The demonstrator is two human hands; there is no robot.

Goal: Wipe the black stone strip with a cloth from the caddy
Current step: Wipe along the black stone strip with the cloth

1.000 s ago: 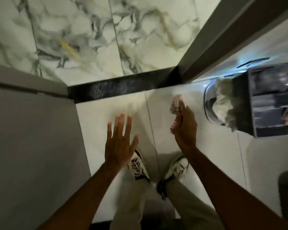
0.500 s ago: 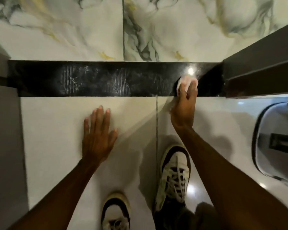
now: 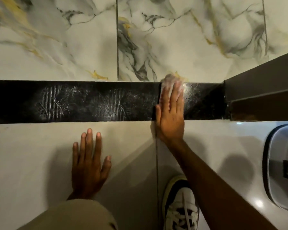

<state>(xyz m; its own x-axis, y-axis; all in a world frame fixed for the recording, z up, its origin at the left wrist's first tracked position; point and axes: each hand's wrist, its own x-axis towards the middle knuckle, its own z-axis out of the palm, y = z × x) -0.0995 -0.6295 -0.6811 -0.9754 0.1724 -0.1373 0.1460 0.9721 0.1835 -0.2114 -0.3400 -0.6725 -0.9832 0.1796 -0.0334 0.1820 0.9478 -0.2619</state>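
A black stone strip [image 3: 90,101] runs across the floor from the left edge to a dark door frame, with pale smear marks on its shine. My right hand [image 3: 170,117] lies flat on the strip near its right end, fingers together, pressing a small pale cloth [image 3: 169,80] whose edge shows past the fingertips. My left hand [image 3: 88,165] rests flat on the plain floor tile just below the strip, fingers spread, holding nothing.
Marbled tiles [image 3: 73,39] lie beyond the strip. A dark door frame [image 3: 259,85] closes off the strip's right end. A rounded grey caddy [image 3: 279,165] sits at the right edge. My white shoe [image 3: 181,206] and my bent knee [image 3: 73,214] are at the bottom.
My right hand carried the cloth from mid-air near the caddy down onto the strip and flattened over it. My left hand came down onto the tile. The view dropped closer to the floor.
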